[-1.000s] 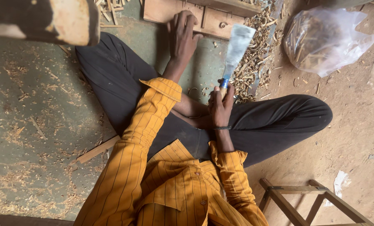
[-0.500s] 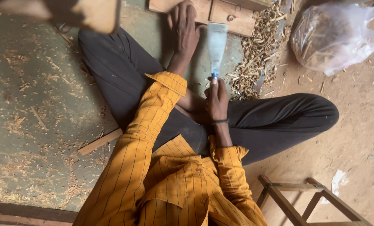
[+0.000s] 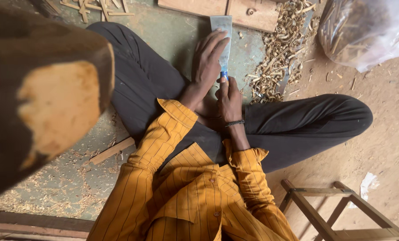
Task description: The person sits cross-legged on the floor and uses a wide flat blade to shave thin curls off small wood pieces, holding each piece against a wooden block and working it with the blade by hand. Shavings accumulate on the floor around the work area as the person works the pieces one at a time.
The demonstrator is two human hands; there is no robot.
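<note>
1. Nearest the camera is the person's own mustard-yellow striped shirt, sleeves pushed forward, so both arms reach out over the crossed legs in dark trousers.
2. The right hand, with a dark wristband, is wrapped round the blue handle of a wide flat blade. Its fingers are curled tight and its thumb lies along the top, which looks like a grip meant to steer the tool (the handle itself is mostly hidden in the fist).
3. The left hand lies just ahead. Its fingers are held together and laid flat along the blade, seemingly to press the metal down and keep it level.
4. The blade points away from the body, lying low over the green floor, with its far edge meeting a flat wooden board.
5. To the right of the blade lies a heap of curled wood shavings, and beyond that a clear plastic bag.
6. A wooden stool frame stands at the lower right, well apart.
</note>
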